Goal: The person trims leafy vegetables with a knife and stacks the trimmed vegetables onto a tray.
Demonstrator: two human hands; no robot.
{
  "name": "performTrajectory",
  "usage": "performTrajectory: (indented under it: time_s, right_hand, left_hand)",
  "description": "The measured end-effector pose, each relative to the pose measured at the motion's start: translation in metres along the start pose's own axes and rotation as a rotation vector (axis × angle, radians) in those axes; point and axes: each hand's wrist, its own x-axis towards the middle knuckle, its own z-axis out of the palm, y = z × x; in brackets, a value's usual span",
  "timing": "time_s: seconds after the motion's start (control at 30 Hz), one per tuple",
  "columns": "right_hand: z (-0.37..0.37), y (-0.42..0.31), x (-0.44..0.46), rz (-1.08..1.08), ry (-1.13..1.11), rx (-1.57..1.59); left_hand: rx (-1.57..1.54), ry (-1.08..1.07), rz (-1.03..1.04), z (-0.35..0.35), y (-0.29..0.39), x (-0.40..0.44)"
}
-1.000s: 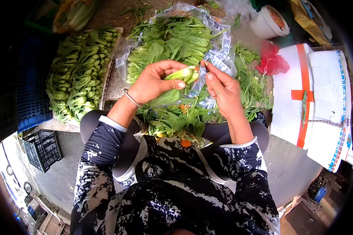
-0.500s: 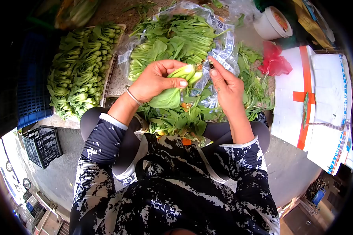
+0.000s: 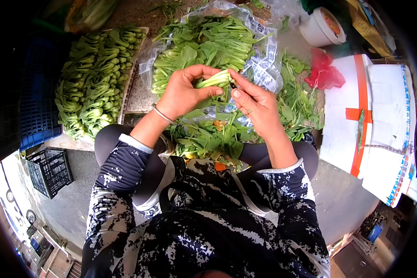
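My left hand (image 3: 183,90), a bracelet at its wrist, is closed around a head of bok choy (image 3: 214,80), its pale base pointing right. Against that base, my right hand (image 3: 259,102) pinches a small dark tool (image 3: 233,85) between thumb and forefinger; most of the tool is hidden by the fingers. Just beyond the hands lies a heap of bok choy (image 3: 217,44) on a printed plastic sheet (image 3: 265,60). Below the hands, loose leaves (image 3: 211,139) are piled between my knees.
Rows of bok choy (image 3: 99,78) fill a board at left, beside a blue crate (image 3: 39,99). A black crate (image 3: 49,172) stands on the ground. On the right are more leaves (image 3: 294,99), a red plastic bag (image 3: 323,69), white foam boxes (image 3: 345,116) and a white bucket (image 3: 320,28).
My right hand has moved left, bringing the dark tool to the bok choy's base. A broad leaf that hung below my left hand is gone from there, and the held stalks look slimmer.
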Motion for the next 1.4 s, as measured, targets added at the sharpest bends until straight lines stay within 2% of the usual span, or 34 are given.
performTrajectory:
  time_s: [0.07,0.1,0.2,0.27,0.3,0.37,0.47,0.53,0.6,0.67,0.73,0.8,0.87,0.93,0.97,1.0,1.07,1.1,1.13,1.2,1.27,1.3,1.37,1.4]
  right_hand:
    - [-0.001,0.001,0.001,0.093,-0.034,0.274]
    - [0.000,0.003,0.002,0.094,-0.034,0.274]
    - [0.003,0.009,0.005,0.053,0.048,0.205]
    - [0.006,0.010,0.006,-0.033,0.253,0.057]
    - [0.004,0.009,0.007,-0.032,0.252,0.057]
    - [-0.001,0.006,0.011,-0.105,0.412,-0.014]
    - [0.006,0.001,0.012,-0.032,0.344,0.148]
    - [0.005,0.002,0.011,-0.006,0.279,0.147]
    - [0.003,-0.001,0.009,0.127,0.043,0.167]
    - [0.001,0.005,0.011,0.084,0.041,0.174]
    - [-0.009,-0.003,0.008,0.269,-0.035,0.093]
    - [-0.021,0.009,0.012,0.316,-0.054,0.110]
    - [-0.029,0.031,0.017,0.215,0.090,-0.754]
    - [-0.018,0.024,0.010,0.285,0.084,-0.674]
    - [-0.013,0.024,0.007,0.286,0.018,-0.474]
    - [-0.008,0.026,0.003,0.294,-0.045,-0.271]
    - [0.000,0.044,-0.001,0.175,-0.071,-0.184]
    - [0.003,0.038,-0.001,0.248,-0.112,-0.100]
    - [0.003,0.032,0.000,0.323,-0.158,-0.019]
    - [-0.004,0.031,0.015,0.408,-0.022,0.228]
    - [-0.017,0.059,0.047,0.361,0.230,-0.044]
    - [-0.025,0.081,0.066,0.353,0.354,-0.075]
    - [-0.065,0.171,0.109,0.064,0.391,-0.664]
    - [-0.068,0.174,0.117,0.063,0.382,-0.669]
  left_hand:
    - [0.012,0.005,0.004,0.000,-0.001,-0.001]
    - [0.021,0.002,0.007,-0.001,-0.002,-0.001]
    - [0.039,-0.008,0.001,0.000,0.000,-0.002]
    - [0.048,-0.013,-0.009,0.001,0.003,-0.002]
    - [0.020,-0.028,-0.034,0.002,0.005,-0.002]
    - [-0.009,-0.040,-0.058,0.001,0.005,-0.002]
    - [-0.142,-0.101,-0.169,0.000,0.003,-0.001]
    - [-0.286,-0.172,-0.231,0.001,-0.001,-0.002]
    - [-0.289,-0.186,-0.256,0.001,-0.003,-0.004]
    - [-0.258,-0.235,-0.310,-0.001,-0.005,-0.004]
    - [-0.225,-0.259,-0.328,-0.006,-0.009,-0.004]
    - [-0.057,-0.200,-0.327,-0.006,-0.010,-0.004]
    - [0.031,-0.196,-0.314,-0.009,-0.008,-0.004]
    - [0.211,-0.176,-0.298,-0.015,-0.007,-0.003]
    - [0.357,-0.234,-0.264,-0.015,-0.009,-0.005]
    - [0.349,-0.229,-0.270,-0.010,-0.013,-0.011]
    - [0.339,-0.339,-0.161,0.002,-0.021,-0.020]
    - [0.249,-0.455,-0.191,0.004,-0.022,-0.019]
    - [0.304,-0.557,-0.283,0.004,-0.021,-0.018]
    - [0.063,-0.494,-0.430,0.004,-0.027,-0.020]
    - [0.128,-0.406,-0.365,-0.002,-0.029,-0.020]
    - [0.198,-0.328,-0.306,-0.004,-0.031,-0.019]
    - [0.113,-0.286,-0.307,-0.006,-0.029,-0.019]
    - [0.031,-0.256,-0.316,-0.006,-0.028,-0.021]
